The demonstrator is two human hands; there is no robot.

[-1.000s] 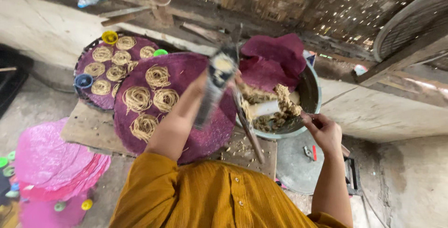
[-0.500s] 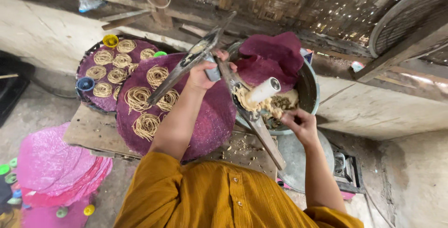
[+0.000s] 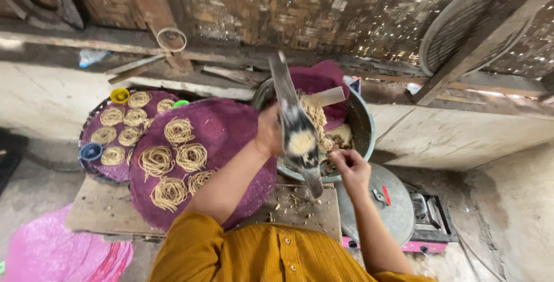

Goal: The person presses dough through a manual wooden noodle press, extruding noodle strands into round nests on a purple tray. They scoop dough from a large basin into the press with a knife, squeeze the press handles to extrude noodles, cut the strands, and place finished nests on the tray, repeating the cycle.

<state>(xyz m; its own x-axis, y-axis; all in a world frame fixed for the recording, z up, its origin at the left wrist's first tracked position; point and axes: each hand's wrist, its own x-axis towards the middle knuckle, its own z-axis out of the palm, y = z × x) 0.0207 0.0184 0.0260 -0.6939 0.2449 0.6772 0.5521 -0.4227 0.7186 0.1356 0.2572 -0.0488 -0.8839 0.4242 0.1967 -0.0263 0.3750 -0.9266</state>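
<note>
2 round purple mats fill the left of the view, the largest things on the low wooden board [image 3: 104, 213]. The near mat [image 3: 231, 138] carries 5 coils of pale noodle, one of them [image 3: 191, 156] just beside the person's forearm; the far mat [image 3: 95, 155] behind it holds 8 or so smaller coils, with a yellow cap [image 3: 120, 95] and a blue cap [image 3: 91, 151] at its rim. Right of the mats stands a big metal basin [image 3: 363, 123] with dough in it and a purple cloth [image 3: 323, 80] draped over its back edge. A round grey lid [image 3: 398, 207] lies near the basin on a small stove.

Above the basin's near rim the left hand [image 3: 269, 132] is wrapped shut around a long metal noodle press [image 3: 297, 129], held nearly upright and blurred, a pale patch of dough on its face. The right hand [image 3: 352, 169] sits just beside the press's lower end, fingers curled; whether it pinches dough or the press tip I cannot tell.
</note>
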